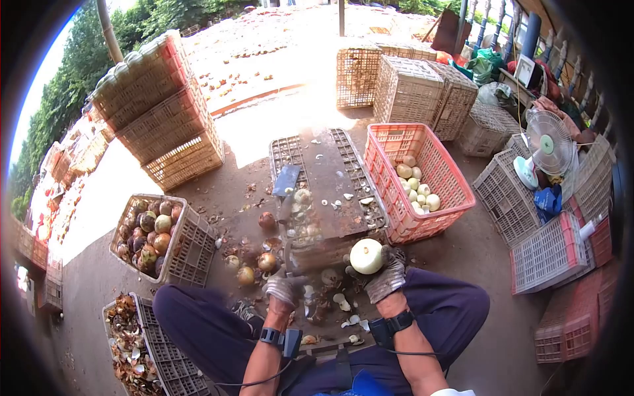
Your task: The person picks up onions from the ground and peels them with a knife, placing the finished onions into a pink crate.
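Note:
A peeled, pale green-white onion (366,256) rests in my right hand (388,280), which wears a grey glove with dark fingertips curled around its sides. My left hand (284,289), gloved too, is low at the left, in front of the low work board (333,178). Motion smears its fingers, and what they hold, if anything, cannot be made out. Unpeeled brown onions (267,262) lie on the floor just beyond it. Peel scraps (341,302) are scattered between my legs. A blue-grey flat piece (286,180) lies on the board's left side.
A red crate (422,228) with peeled onions stands right of the board. On the left are a crate (191,254) of unpeeled onions and a crate (153,330) beside peel waste. Stacked crates (162,109) rise at the back left; a fan (549,142) stands among crates at right.

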The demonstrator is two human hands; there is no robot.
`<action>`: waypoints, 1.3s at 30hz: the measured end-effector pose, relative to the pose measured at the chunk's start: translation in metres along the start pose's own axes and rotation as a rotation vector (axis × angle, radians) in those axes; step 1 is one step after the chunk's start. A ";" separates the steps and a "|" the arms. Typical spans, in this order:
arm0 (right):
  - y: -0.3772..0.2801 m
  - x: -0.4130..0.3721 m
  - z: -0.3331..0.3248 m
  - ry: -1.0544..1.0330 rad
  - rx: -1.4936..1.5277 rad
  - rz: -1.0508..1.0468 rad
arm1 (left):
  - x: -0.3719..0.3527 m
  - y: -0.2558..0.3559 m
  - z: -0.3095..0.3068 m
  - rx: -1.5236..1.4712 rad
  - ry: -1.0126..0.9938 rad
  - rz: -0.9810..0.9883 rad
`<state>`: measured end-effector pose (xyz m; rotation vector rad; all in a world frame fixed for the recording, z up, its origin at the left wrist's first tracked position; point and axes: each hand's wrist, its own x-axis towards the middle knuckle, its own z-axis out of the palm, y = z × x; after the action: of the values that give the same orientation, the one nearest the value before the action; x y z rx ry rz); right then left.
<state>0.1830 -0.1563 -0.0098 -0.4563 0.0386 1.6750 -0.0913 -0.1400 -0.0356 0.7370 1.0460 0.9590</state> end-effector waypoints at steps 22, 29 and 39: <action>0.008 -0.030 0.038 -0.069 -0.293 -0.017 | -0.058 0.036 0.112 1.315 -0.089 0.244; 0.012 -0.020 0.013 -0.029 -0.355 -0.101 | -0.057 0.030 0.110 1.283 -0.073 0.215; 0.012 -0.021 0.014 0.029 -0.621 -0.223 | -0.059 0.039 0.118 1.280 -0.126 0.094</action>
<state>0.1699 -0.1745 0.0071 -0.9132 -0.5064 1.4375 -0.0027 -0.1844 0.0603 1.8628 1.4788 0.1923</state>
